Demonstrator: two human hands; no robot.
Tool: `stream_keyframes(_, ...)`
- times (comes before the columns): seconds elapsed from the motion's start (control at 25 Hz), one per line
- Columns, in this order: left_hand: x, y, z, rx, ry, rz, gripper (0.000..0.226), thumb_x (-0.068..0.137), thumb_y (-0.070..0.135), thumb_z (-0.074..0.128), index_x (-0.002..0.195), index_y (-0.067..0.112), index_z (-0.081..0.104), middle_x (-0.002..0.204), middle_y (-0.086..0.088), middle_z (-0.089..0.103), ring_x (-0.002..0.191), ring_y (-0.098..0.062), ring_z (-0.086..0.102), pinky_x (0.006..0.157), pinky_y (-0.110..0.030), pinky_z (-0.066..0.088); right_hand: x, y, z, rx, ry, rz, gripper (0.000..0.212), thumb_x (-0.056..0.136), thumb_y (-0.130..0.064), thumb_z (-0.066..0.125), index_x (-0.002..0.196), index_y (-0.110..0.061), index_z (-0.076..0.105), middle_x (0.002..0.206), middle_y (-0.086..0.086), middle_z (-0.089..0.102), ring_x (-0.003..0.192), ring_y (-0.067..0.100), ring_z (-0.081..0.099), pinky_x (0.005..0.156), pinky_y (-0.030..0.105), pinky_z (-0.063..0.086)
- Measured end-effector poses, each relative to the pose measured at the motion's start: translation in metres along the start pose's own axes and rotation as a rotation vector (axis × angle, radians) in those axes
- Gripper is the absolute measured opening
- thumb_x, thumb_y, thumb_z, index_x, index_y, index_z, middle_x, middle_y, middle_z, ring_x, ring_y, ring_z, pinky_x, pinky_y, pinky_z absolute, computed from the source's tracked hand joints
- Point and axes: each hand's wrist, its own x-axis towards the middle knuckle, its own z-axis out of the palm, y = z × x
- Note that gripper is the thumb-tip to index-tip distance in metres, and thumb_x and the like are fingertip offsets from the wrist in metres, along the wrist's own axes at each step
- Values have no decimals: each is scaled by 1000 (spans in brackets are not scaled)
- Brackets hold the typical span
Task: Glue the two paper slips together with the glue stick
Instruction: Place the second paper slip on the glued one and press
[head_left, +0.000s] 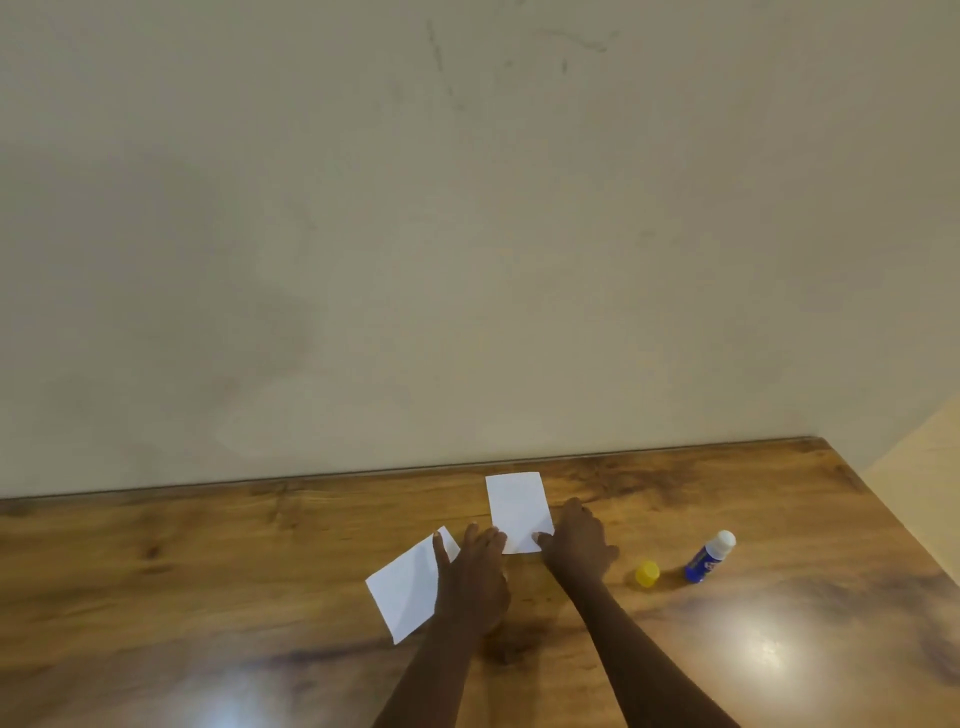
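Two white paper slips lie on the wooden table (208, 571). The far slip (517, 506) lies flat near the wall. My right hand (576, 540) rests beside its near right corner, thumb touching that corner. My left hand (472, 566) lies palm down, fingers spread, its fingertips at the far slip's near left corner. The near slip (402, 587) lies tilted to the left, its right edge partly under my left hand. The blue glue stick (709, 556) with a white tip lies uncapped to the right. Its yellow cap (647, 573) stands apart next to it.
A plain beige wall (467, 234) runs along the table's far edge. The table's right edge slants down at the far right. Bright light reflections shine on the near tabletop.
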Motion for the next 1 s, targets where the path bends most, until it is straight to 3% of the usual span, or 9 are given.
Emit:
stream_keyframes(0.2, 1, 0, 5, 35, 52, 6, 43, 91, 24, 38, 133, 22, 32, 150, 3, 30, 143, -19, 12, 108, -56, -18, 9, -9, 3, 221, -84, 169, 40, 76, -21, 66, 110, -7, 51, 117, 12, 59, 107, 29, 54, 97, 49, 42)
stream_keyframes(0.4, 6, -3, 4, 25, 12, 14, 42, 90, 28, 41, 132, 23, 35, 149, 3, 33, 142, -19, 16, 110, -58, -15, 7, -6, 11, 355, -49, 180, 39, 76, -26, 68, 108, -6, 56, 117, 13, 59, 107, 30, 54, 97, 50, 44)
stream_keyframes(0.48, 5, -5, 0, -153, 46, -15, 43, 91, 26, 43, 132, 24, 34, 148, 2, 36, 140, -19, 24, 114, -53, -7, 6, -3, 9, 459, -29, 120, 31, 80, -20, 64, 106, -4, 55, 115, 16, 60, 103, 30, 55, 94, 46, 47)
stream_keyframes(0.6, -13, -22, -8, -519, 222, -182, 48, 88, 16, 51, 133, 21, 35, 142, -6, 43, 132, -26, 37, 113, -47, 24, 5, 2, -1, 562, -43, -60, 25, 84, -10, 56, 108, -1, 55, 115, 18, 59, 101, 29, 53, 80, 33, 46)
stream_keyframes(0.68, -35, -48, -10, -510, 394, -319, 47, 84, 17, 57, 129, 16, 42, 134, -12, 51, 122, -32, 46, 106, -49, 36, 4, 3, -7, 579, -70, -149, 27, 85, -9, 55, 110, -2, 56, 117, 17, 58, 101, 28, 53, 75, 32, 43)
stream_keyframes(0.76, -60, -74, -6, -367, 483, -429, 50, 77, 27, 66, 121, 12, 47, 121, -14, 61, 110, -35, 56, 106, -53, 32, 0, -2, -10, 602, -114, -212, 28, 85, -10, 57, 111, -3, 56, 116, 16, 59, 99, 28, 54, 73, 33, 46)
stream_keyframes(0.84, -80, -83, 1, -251, 455, -482, 56, 70, 39, 69, 116, 14, 48, 112, -11, 66, 101, -35, 61, 106, -53, 26, -6, -8, -12, 620, -149, -285, 28, 84, -9, 58, 111, -3, 57, 114, 16, 60, 94, 28, 56, 66, 26, 47)
stream_keyframes(1.0, -84, -75, 11, -212, 344, -471, 60, 74, 42, 61, 125, 19, 38, 123, -7, 57, 115, -30, 51, 107, -57, 16, -18, -13, -15, 621, -161, -329, 28, 82, -8, 60, 110, -4, 58, 111, 14, 60, 86, 22, 55, 57, 18, 45)
